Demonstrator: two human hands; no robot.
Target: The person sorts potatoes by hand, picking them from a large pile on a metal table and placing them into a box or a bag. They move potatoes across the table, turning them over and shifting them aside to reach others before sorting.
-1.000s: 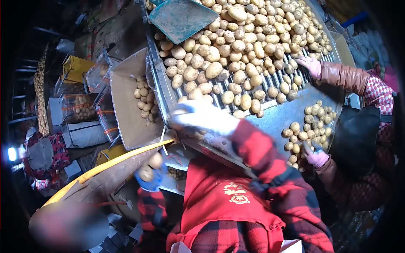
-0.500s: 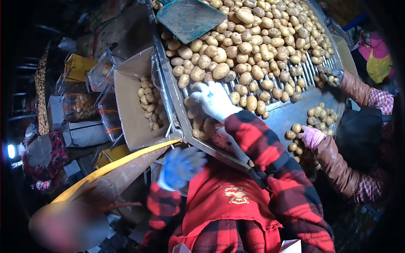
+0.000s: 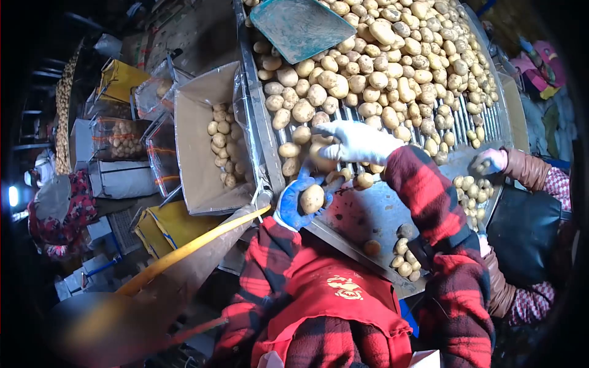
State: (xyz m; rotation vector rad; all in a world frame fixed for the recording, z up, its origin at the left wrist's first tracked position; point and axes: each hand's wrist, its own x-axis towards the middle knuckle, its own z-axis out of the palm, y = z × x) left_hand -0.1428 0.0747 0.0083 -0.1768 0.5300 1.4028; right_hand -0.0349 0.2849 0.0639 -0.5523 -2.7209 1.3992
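My left hand [image 3: 291, 202], in a blue glove, is cupped palm-up at the near left corner of the metal sorting table, fingers curled around a potato [image 3: 311, 199]. Just above it, my right hand [image 3: 363, 142], in a white glove, reaches left with fingers stretched and thumb apart. A blurred potato [image 3: 323, 161] is by its fingertips and thumb; contact is hard to make out. Many more potatoes [image 3: 383, 80] lie heaped on the table's metal bars [image 3: 351, 114] beyond my hands.
A teal scoop [image 3: 300, 29] rests on the heap. To the left stands a lined cardboard box [image 3: 199, 135] holding potatoes, near a yellow pipe [image 3: 196, 245]. At right, a co-worker's gloved hand [image 3: 489, 161] is over the table. Small potatoes [image 3: 405, 257] lie at the front edge.
My left hand has risen from below the table's edge to its corner and now holds a potato. My right hand has moved right, its fingers now pointing left. The co-worker's hands have shifted.
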